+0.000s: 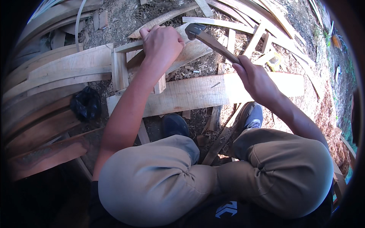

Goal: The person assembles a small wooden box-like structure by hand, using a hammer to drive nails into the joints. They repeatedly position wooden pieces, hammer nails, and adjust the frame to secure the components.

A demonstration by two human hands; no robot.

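My right hand [258, 81] is wrapped round the wooden handle of a hammer [216, 45]. Its dark metal head points left, just beside my left hand [161, 42]. The left fingers are curled closed at the far end of a small wooden frame [120, 70]; what they pinch, if anything, is hidden by the back of the hand. Part of the frame lies under my left wrist and forearm. A long pale board [190, 92] lies crosswise between my hands and my feet, with the frame against its left part.
Curved planks [68, 62] are piled at the left, with a crumpled black plastic bag [86, 103] on them. Wood strips [258, 38] and shavings cover the ground at the far right. My shoes [176, 124] stand just behind the board, below my bent knees.
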